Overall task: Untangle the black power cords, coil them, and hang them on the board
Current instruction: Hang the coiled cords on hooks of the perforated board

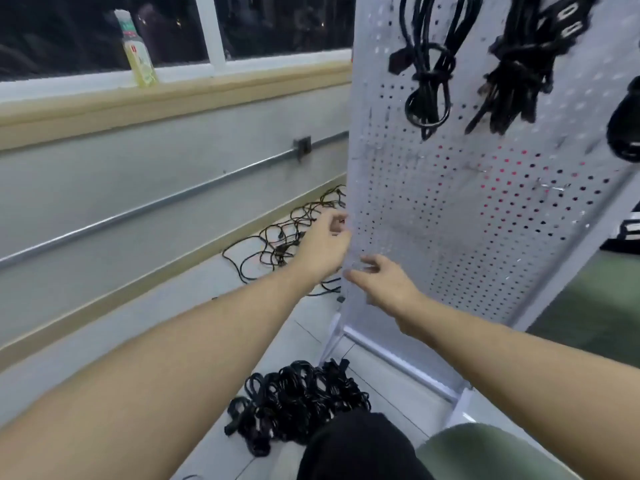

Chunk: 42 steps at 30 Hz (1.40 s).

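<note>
A white pegboard [450,209] stands on a metal foot on the floor. Two bundles of coiled black cords [429,81] hang from its upper part. My left hand [323,242] curls its fingers round the board's left edge. Just below, my right hand [384,280] pinches the same edge between thumb and fingers; motion blur hides the contact. A pile of bundled black cords [298,407] lies on the floor by the board's foot. Loose tangled black cords [284,237] are spread on the floor behind my left hand, by the wall.
A yellow bottle [138,53] stands on the window sill at the upper left. A wall with a metal conduit and a socket [303,147] runs along the left. My knees [356,448] fill the bottom edge. Another black object [623,126] hangs at the board's right.
</note>
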Motion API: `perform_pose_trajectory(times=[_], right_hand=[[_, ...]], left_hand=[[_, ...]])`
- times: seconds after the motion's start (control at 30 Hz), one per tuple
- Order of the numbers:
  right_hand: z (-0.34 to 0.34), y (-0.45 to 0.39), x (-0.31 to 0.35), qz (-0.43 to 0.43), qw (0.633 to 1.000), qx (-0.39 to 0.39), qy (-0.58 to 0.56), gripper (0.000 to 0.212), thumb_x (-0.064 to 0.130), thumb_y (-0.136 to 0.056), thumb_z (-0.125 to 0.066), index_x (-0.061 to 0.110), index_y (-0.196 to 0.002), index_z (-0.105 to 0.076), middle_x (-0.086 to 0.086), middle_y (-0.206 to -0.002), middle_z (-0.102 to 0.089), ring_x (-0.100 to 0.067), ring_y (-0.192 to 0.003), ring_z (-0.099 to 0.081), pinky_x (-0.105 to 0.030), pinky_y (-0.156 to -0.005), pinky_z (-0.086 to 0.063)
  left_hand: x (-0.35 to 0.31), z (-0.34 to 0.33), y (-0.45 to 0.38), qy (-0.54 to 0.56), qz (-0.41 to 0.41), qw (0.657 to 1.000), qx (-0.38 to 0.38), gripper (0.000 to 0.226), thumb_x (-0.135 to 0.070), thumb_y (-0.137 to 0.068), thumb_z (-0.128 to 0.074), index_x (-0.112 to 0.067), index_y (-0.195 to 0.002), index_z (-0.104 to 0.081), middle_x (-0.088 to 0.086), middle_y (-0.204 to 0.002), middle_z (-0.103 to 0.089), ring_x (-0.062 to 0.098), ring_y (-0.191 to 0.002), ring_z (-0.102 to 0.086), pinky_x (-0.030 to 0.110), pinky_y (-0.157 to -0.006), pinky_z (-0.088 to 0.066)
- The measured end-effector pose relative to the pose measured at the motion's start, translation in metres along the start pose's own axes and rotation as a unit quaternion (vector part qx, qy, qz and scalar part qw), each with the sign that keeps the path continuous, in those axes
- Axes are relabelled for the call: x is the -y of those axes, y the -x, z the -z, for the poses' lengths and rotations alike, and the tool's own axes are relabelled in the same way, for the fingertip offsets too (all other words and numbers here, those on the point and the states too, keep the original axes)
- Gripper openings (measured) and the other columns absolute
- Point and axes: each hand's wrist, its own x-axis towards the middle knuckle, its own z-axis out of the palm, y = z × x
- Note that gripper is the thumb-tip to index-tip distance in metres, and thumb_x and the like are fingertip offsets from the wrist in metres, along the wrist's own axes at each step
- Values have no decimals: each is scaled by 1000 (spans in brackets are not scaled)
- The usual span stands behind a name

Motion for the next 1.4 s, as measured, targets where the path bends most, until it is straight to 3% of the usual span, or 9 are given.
perform_pose_trajectory(times=[0.2,0.3,0.5,0.7,0.77,0.97,1.07,1.3,1.4], right_hand=[[-87,-50,-93,-116,987,105,43,43,32,-93,-69,23,-133,-54,-6,-119,-62,-21,-101,-63,-47,-97,-56],[-118,-80,-138,-164,975,141,51,40,28,-93,-69,22,-130,-57,-5,-114,-61,-22,-95,-61,-40,-82,-58],[-162,-128,-207,-235,943,204,119,23,21,-94,-66,25,-116,-61,-4,-111,-66,-18,-102,-65,-36,-88,-58],[-209,-159,-246,-216,914,286,188,47,24,-92,-69,13,-136,-55,-2,-96,-62,-19,-87,-59,-33,-76,-51],[-224,-167,-254,-191,910,303,209,51,27,-88,-72,6,-132,-56,-5,-96,-63,-19,-83,-57,-33,-73,-48],[-245,-176,-265,-146,909,297,254,44,33,-88,-73,14,-123,-56,-3,-110,-63,-21,-103,-60,-30,-82,-46],[-238,-173,-265,-137,919,269,254,31,32,-89,-74,15,-110,-60,-1,-101,-63,-19,-97,-59,-29,-78,-43],[-194,-158,-229,-108,961,210,143,20,34,-91,-74,20,-97,-62,1,-94,-65,-27,-93,-71,-39,-89,-59],[-165,-147,-183,-81,976,186,84,15,29,-92,-75,21,-94,-62,1,-92,-63,-24,-79,-74,-22,-63,-56]], left_hand=[[159,13,23,-37,212,975,58,25,-23,-103,-50,-26,-127,-55,2,-112,-63,20,-95,-72,41,-85,-59],[232,15,23,-63,281,955,67,24,-21,-101,-51,-21,-125,-56,4,-108,-64,29,-101,-71,33,-73,-54],[364,-5,30,-68,400,909,94,44,-21,-93,-63,-16,-135,-51,8,-113,-64,26,-89,-61,40,-90,-55],[444,-27,30,-30,456,883,108,57,-18,-91,-63,-21,-143,-39,14,-120,-65,33,-101,-67,41,-86,-56],[456,-30,25,-10,470,877,97,49,-20,-91,-65,-31,-131,-39,12,-108,-68,29,-89,-68,41,-81,-59],[465,-33,19,16,471,878,78,3,-17,-97,-65,-17,-97,-68,2,-76,-64,17,-65,-58,32,-66,-49],[459,-32,21,-1,439,897,53,14,-23,-99,-65,-15,-90,-72,-2,-69,-61,13,-61,-55,26,-64,-45],[386,-1,13,13,365,930,29,34,-51,-84,-78,-27,-107,-71,-2,-103,-71,16,-87,-67,28,-75,-53],[334,23,7,73,322,943,36,30,-39,-86,-80,-25,-105,-62,4,-113,-71,18,-86,-64,31,-75,-52]])
